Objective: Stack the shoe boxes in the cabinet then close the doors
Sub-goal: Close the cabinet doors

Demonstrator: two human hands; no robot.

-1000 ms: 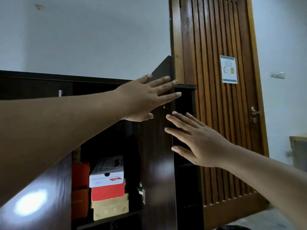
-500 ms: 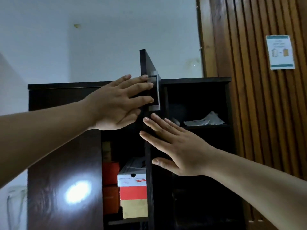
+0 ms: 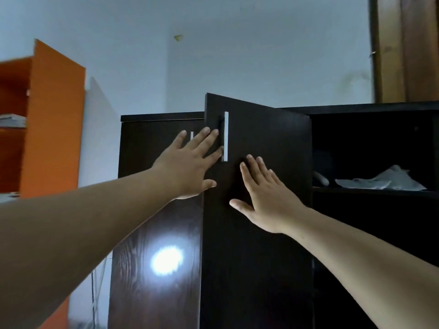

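Pale wall (image 3: pixel 261 55) behind dark cabinet (image 3: pixel 370 110) | door (image 3: pixel 261 210) ajar | left hand (image 3: pixel 190 169) spread beside handle (image 3: pixel 225 136) | right hand (image 3: pixel 268 198) spread flat on door

Shelf unit (image 3: pixel 54 119) left of cabinet (image 3: pixel 370 110).

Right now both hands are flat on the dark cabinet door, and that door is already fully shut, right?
Not quite. Both the left hand and right hand lie flat on the dark door, but the head view shows it still ajar, swung out from the cabinet.
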